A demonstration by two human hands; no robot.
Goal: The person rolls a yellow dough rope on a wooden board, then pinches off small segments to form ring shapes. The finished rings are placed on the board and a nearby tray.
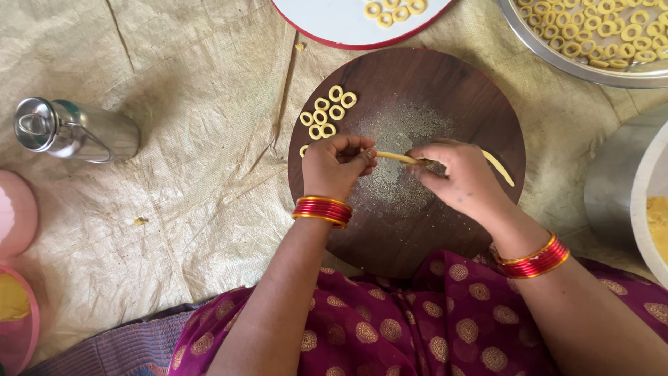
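Note:
A thin yellow dough rope [396, 157] lies across a round dark wooden board [445, 90] dusted with flour. My left hand [336, 166] pinches the rope's left end with curled fingers. My right hand [463, 179] grips the rope further right, and the rope's tail [499, 169] sticks out past it toward the board's right edge. Several small dough rings [325, 111] sit on the board just above my left hand. Both wrists wear red and gold bangles.
A steel bottle [76, 131] lies on the cloth at left. A white red-rimmed plate [327, 24] and a steel tray [529, 38], both holding rings, sit at the top. A white bowl [643, 188] of yellow dough is at right, pink containers [14, 216] at far left.

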